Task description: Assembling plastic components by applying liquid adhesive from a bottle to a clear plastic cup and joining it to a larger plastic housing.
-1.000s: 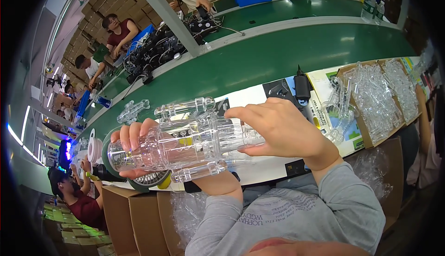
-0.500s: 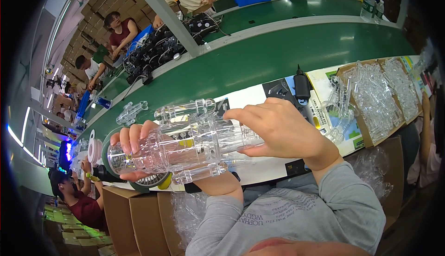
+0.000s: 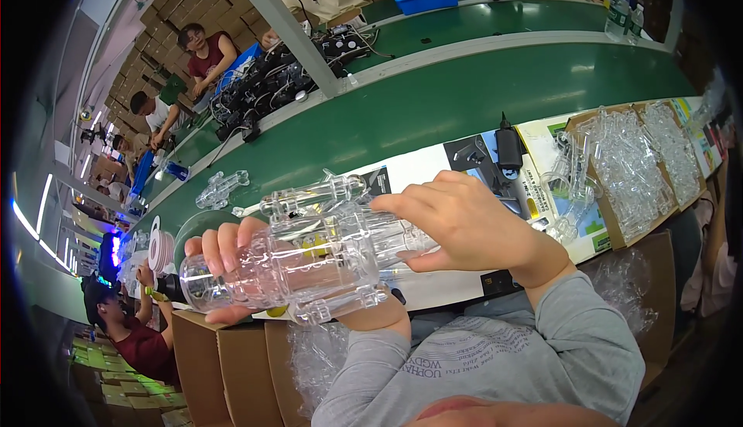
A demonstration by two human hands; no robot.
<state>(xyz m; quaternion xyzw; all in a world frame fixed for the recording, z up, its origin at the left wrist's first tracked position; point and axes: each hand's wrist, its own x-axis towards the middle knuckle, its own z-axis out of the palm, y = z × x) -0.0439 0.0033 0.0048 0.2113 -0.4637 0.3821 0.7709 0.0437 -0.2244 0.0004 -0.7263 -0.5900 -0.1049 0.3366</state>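
A clear plastic rocket-shaped assembly (image 3: 329,261), with a thick ribbed body and slimmer tubes along its sides, lies across both my hands above the table. My left hand (image 3: 226,251) is wrapped round its wide left end, and that palm shows through the clear wall. The fingers and thumb of my right hand (image 3: 476,230) pinch its narrower right end. On the green tabletop past my left hand sits a smaller clear piece (image 3: 222,189) of similar shape.
A black pointed-tip bottle (image 3: 507,145) lies on printed sheets. At right are loose clear parts (image 3: 569,203) and a cardboard tray (image 3: 605,214) heaped with more. Black wired devices (image 3: 259,90), a blue bin (image 3: 424,0) and co-workers are farther off. Cardboard boxes (image 3: 240,365) stand below left.
The clear assembly has turned slightly in my hands, its lower side tube now sitting lower. Both hands keep their hold. The whole view has shifted a little.
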